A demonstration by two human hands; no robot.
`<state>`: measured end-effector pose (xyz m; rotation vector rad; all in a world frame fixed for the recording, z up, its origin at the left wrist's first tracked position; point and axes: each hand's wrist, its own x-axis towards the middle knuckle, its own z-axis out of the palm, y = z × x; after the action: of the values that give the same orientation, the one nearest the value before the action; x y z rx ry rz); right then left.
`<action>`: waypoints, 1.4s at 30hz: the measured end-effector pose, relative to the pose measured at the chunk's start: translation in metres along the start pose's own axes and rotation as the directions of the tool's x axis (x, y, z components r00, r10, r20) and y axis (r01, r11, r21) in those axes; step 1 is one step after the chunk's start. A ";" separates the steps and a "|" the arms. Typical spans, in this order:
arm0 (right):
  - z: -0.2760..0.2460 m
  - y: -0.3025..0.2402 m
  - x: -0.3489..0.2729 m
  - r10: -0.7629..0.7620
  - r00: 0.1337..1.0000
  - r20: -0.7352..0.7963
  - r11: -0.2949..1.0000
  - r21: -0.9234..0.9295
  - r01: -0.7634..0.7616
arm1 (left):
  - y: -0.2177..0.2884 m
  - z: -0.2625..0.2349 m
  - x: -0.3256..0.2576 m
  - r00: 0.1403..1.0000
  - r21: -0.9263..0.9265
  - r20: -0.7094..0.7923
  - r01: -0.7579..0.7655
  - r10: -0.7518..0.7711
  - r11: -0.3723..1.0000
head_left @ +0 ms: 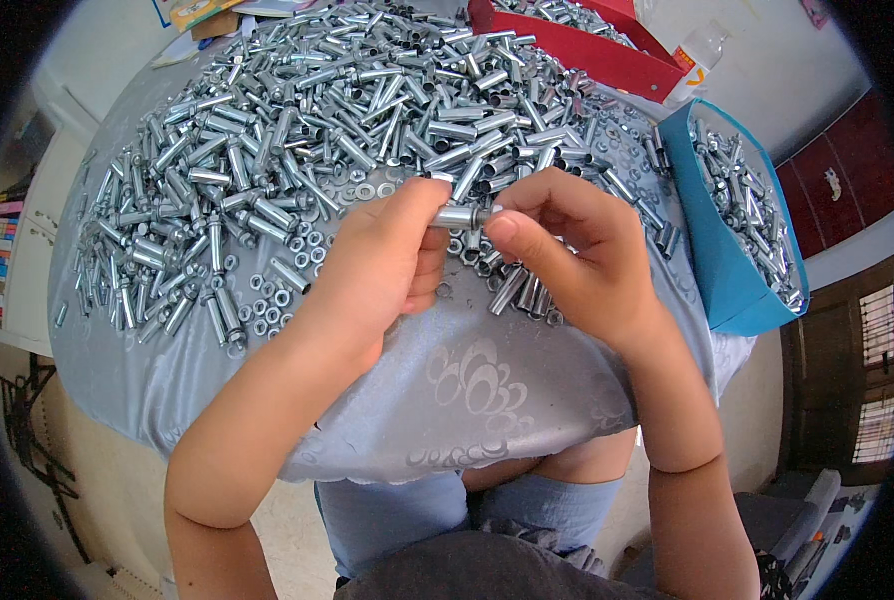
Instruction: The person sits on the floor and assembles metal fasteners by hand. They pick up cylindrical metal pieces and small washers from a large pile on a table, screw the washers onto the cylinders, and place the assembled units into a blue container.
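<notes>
Over the near part of the table, my left hand (395, 245) is closed around a shiny metal sleeve anchor bolt (457, 216), which lies sideways and points to the right. My right hand (577, 255) pinches the bolt's right end between thumb and forefinger, where a washer or nut seems to sit; the fingertips partly cover it. Just beyond both hands spreads a large heap of similar metal sleeves and bolts (367, 110). Loose hex nuts (272, 295) lie left of my left forearm, and flat washers (367, 188) lie behind my left hand. Several sleeves (517, 290) rest beneath my right hand.
A grey patterned cloth (477, 390) covers the round table. At the right edge stands a blue box (737, 290) full of bolts. Farther back are a red box (587, 50) holding more metal parts and a clear plastic bottle (702, 55).
</notes>
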<state>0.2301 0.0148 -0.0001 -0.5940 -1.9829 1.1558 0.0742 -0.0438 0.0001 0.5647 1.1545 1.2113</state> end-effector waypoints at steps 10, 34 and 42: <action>0.001 0.009 0.003 -0.231 0.973 -0.026 0.961 -0.163 0.224 | -0.001 0.001 0.001 0.997 0.036 -0.056 -0.048 0.050 0.998; -0.010 -0.008 0.001 -0.156 0.988 0.016 0.986 -0.053 0.156 | 0.002 -0.001 -0.001 0.961 0.090 -0.052 -0.268 0.273 0.959; -0.011 0.001 0.003 -0.360 0.926 0.118 0.875 -0.302 0.379 | 0.000 0.004 -0.003 0.965 0.093 -0.063 -0.249 0.255 0.964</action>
<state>0.2370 0.0235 0.0041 -0.3166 -2.2323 0.6275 0.0782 -0.0452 0.0031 0.7533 1.2278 1.4153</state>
